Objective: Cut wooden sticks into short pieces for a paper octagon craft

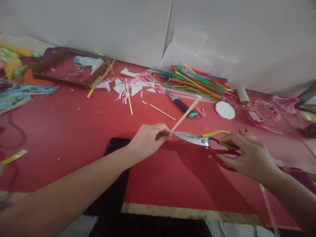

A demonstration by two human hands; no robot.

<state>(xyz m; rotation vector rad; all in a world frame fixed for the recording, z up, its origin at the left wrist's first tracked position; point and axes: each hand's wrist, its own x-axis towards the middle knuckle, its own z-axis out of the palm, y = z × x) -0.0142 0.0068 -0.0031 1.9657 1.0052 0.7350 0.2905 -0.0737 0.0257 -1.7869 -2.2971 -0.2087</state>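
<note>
My left hand (148, 140) is closed in a pinch on the lower end of a thin wooden stick (186, 113), which slants up to the right above the red table (74, 131). My right hand (249, 156) grips the red and yellow handles of a pair of scissors (197, 139). The metal blades point left and their tips meet the stick right beside my left fingertips. The blades look nearly closed.
A heap of coloured straws (195, 80) lies at the back by the white wall, with a craft knife (184, 106), a white octagon piece (225, 110) and white scraps (128, 86). A wooden frame (61, 67) sits back left. A black slab (113, 177) lies under my left forearm. More loose sticks (161, 112) lie nearby.
</note>
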